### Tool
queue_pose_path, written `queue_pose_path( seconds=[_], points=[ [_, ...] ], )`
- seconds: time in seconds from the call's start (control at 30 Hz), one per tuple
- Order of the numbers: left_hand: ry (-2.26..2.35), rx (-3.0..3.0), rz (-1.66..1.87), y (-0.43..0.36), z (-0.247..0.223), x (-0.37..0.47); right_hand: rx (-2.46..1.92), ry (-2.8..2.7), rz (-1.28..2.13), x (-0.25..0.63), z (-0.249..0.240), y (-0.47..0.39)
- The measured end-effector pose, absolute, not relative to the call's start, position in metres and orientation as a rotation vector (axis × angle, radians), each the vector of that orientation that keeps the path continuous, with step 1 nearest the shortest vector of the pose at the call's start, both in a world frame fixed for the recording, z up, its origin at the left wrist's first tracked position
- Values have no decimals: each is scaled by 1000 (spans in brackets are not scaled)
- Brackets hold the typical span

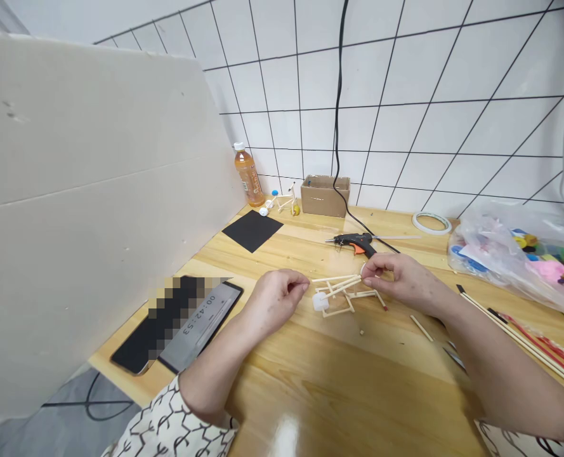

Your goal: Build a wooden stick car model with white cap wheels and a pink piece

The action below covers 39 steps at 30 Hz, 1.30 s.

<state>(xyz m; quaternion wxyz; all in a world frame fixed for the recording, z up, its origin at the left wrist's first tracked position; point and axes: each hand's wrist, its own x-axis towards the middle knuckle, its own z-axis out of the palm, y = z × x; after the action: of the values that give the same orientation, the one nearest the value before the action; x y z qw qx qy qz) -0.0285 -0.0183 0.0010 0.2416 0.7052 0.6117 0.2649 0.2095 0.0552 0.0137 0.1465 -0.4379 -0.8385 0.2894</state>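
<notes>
1. Stick frame [341, 287] sat btwn the hands on the tabletop [339, 393], white block [320, 301] at its L end, red-tipped stick [380, 299] poking out R.
2. R hand [403, 279]: thumb + forefinger pinched the R ends of the frame's upper sticks.
3. L hand [275, 295]: thumb + forefinger drawn close, right by a stick's L end; couldn't tell if they gripped it.
4. Step in hand, prob.: positioning/steadying the upper sticks on the frame.
5. Next move prob. called for a light, steady hold w/ stick ends lined up; thin parts looked easy to knock askew.
6. Just behind: glue gun [353, 239], on its side, nozzle L, not held.
7. By R forearm: loose stick [421, 328], then stick bundle [510, 330]; plastic bag [491, 247] w/ colored bits beyond.
8. Far side, R to L: tape roll [419, 226], cardboard box [324, 202], second stick model [285, 204], bottle [248, 178]; black sheet [252, 231] nearer.
9. Far L: timer screen [200, 324], phone [129, 352] alongside.
</notes>
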Motion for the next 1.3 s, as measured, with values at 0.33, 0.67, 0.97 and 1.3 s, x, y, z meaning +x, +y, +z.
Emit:
queue_pose_path(
  seconds=[0.33,0.67,0.97,1.3],
  points=[
    [1686,2003,714,-20,2,-26,-1212,-2393,799,211,15,55],
    [1687,2026,747,-20,1,-25,-1161,-2392,805,209,19,52],
    [1704,2011,737,-20,2,-23,-1184,-2405,809,207,18,52],
    [1691,2002,739,-20,4,-23,-1232,-2388,806,205,21,50]
  ],
)
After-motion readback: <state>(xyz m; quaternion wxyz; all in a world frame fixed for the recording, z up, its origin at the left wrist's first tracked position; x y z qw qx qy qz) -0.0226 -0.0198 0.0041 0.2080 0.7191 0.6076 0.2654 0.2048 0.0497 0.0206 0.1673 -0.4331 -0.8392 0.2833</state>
